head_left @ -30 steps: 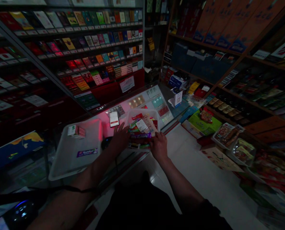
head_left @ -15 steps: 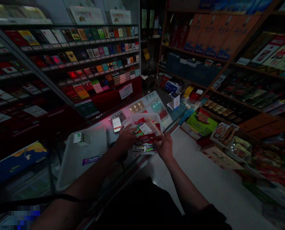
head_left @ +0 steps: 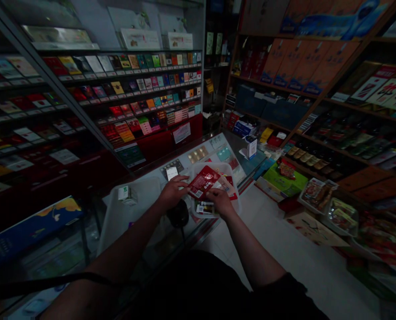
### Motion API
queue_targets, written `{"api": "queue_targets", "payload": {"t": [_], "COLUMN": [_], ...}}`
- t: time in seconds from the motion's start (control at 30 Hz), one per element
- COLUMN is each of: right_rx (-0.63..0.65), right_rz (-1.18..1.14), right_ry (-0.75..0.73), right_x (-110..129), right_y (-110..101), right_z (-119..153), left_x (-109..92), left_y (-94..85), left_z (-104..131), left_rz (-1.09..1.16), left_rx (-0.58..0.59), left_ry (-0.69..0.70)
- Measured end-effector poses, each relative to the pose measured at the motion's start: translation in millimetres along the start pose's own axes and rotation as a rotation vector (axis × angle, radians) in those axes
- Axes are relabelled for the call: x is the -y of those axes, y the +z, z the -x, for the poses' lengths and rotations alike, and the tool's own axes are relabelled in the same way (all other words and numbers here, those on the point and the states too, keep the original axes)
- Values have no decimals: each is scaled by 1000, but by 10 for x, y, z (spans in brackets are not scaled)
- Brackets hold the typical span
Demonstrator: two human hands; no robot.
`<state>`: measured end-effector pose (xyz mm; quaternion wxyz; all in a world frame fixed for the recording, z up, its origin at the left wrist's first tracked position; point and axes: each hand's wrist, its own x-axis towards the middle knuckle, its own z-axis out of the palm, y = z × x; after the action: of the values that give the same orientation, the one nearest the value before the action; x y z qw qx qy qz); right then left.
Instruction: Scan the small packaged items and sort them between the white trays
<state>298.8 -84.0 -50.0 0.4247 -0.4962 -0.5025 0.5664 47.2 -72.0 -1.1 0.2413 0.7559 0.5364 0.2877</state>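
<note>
My right hand point(head_left: 221, 202) pinches the lower right edge of a flat red snack packet point(head_left: 203, 181) with white print. The packet lies tilted above a clear plastic tub point(head_left: 237, 209). At the packet's left edge is my left hand point(head_left: 174, 192), fingers stretched out and a little apart; whether the fingertips touch it I cannot tell. Inside the tub, a small dark-and-white packet point(head_left: 204, 208) shows under the red one. A pink-and-red packet point(head_left: 227, 186) is at the right. Below my left hand sits a black rounded device point(head_left: 178, 214) with a cable.
A white tray point(head_left: 109, 222) with a small white-and-green box point(head_left: 127, 195) stands left on the glass counter point(head_left: 171, 240). Behind the tub lies a phone point(head_left: 172, 173). Cigarette shelves point(head_left: 134, 71) rise behind; snack trays point(head_left: 342, 215) line the right.
The red packet has come up from among the tub's contents and now shows its broad face. My right hand has closed on its edge. The camera view has shifted slightly.
</note>
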Motion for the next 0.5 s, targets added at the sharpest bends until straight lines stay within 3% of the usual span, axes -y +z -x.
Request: {"api": "queue_targets", "payload": {"t": [0.13,0.3,0.5], "right_rx": [12,92,139], "right_rz": [132,283,457], "right_ry": [-71,-237,-344], "right_x": [62,133,103], "right_y": [218,476,748], "right_z": [-136,-414,-669], "left_x": [126,353,614], "left_y": [-173,-401,-499], "left_z": [109,198,302], "left_rz": [-2,-213,-355], "left_rx": [-9,-33,-32], "left_ry": [-32,-30,-81]}}
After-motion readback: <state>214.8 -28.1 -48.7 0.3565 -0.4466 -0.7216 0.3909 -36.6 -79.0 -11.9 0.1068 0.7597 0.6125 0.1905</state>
